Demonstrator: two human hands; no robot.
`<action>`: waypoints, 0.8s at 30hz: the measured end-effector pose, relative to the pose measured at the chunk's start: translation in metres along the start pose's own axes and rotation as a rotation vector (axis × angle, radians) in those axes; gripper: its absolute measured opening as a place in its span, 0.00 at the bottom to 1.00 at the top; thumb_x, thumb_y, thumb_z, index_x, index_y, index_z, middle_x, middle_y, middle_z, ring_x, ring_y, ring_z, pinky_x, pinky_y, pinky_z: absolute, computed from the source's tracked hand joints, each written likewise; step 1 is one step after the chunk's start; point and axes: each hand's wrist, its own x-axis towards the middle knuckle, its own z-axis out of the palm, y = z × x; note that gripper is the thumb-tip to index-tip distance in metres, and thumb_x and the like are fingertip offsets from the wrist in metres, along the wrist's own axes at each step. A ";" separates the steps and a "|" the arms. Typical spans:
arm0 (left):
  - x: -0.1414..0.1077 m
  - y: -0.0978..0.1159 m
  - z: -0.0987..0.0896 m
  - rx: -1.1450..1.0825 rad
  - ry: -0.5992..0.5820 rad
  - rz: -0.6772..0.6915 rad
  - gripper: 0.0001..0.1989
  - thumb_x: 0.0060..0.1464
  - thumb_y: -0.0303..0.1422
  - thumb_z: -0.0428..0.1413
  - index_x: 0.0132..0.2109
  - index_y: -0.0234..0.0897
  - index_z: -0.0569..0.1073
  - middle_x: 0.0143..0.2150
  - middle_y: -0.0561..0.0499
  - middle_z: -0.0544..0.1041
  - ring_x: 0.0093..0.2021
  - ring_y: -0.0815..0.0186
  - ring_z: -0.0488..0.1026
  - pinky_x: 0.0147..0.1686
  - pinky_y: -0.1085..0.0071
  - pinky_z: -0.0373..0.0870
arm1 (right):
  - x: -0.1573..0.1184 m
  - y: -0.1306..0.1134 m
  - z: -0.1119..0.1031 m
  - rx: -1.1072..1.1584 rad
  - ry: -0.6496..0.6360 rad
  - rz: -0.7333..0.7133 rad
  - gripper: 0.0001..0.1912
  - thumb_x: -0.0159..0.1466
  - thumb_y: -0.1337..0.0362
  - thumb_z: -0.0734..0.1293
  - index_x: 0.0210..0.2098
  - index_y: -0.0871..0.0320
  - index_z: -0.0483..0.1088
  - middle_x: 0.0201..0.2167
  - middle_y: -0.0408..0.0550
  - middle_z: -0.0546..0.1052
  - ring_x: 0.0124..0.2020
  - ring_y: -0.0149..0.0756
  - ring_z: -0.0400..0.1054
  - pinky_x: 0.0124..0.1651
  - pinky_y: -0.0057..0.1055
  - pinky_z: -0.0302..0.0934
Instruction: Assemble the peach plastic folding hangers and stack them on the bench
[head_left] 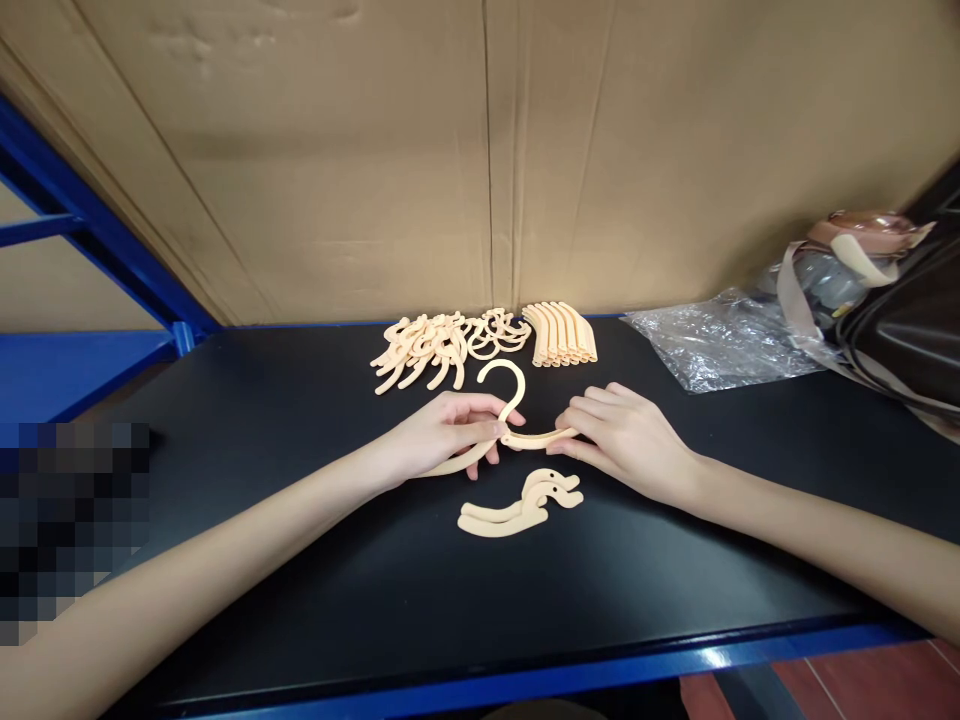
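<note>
Black counter (315, 600). Left hand (442, 432) pinches the hanger (519, 384) at its joint, fingers nearly closed; right hand (631, 437) grips its three-o'clock arm, fingers curled tight. Hanger sits mid-counter, hook toward twelve. Uneven pull could twist the joint loose. Overlapping duck pieces (502, 528), six o'clock, unheld: a dropped hanger could scatter them.

The hanger (522, 383) looks smooth, matt plastic; the tabletop (337, 570), smooth with a soft sheen; the far-right bag (724, 340), glossy crinkled plastic.
</note>
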 end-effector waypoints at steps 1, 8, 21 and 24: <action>0.000 0.000 0.000 0.007 0.001 -0.002 0.09 0.56 0.32 0.54 0.42 0.33 0.75 0.24 0.54 0.72 0.22 0.73 0.68 0.24 0.76 0.68 | -0.001 0.000 0.000 -0.005 0.001 0.015 0.21 0.68 0.51 0.58 0.29 0.59 0.70 0.26 0.46 0.74 0.28 0.33 0.65 0.34 0.31 0.51; 0.002 -0.005 -0.002 -0.015 0.010 0.009 0.12 0.58 0.30 0.54 0.48 0.33 0.75 0.24 0.54 0.73 0.23 0.73 0.68 0.24 0.77 0.68 | -0.005 -0.002 0.000 0.091 -0.015 0.085 0.24 0.68 0.48 0.56 0.28 0.59 0.69 0.23 0.44 0.73 0.24 0.31 0.66 0.27 0.28 0.50; -0.001 -0.005 -0.005 -0.007 -0.045 -0.020 0.19 0.62 0.33 0.51 0.58 0.33 0.69 0.42 0.43 0.80 0.30 0.69 0.74 0.29 0.74 0.69 | -0.005 0.000 0.001 0.189 -0.105 0.183 0.25 0.67 0.45 0.56 0.28 0.58 0.70 0.23 0.41 0.74 0.24 0.29 0.68 0.24 0.27 0.46; -0.001 -0.005 -0.005 -0.002 -0.048 -0.014 0.19 0.62 0.33 0.51 0.58 0.33 0.68 0.42 0.43 0.80 0.31 0.69 0.74 0.30 0.73 0.69 | -0.006 0.000 0.001 0.201 -0.116 0.192 0.25 0.67 0.45 0.56 0.27 0.57 0.70 0.23 0.41 0.74 0.24 0.28 0.68 0.25 0.27 0.47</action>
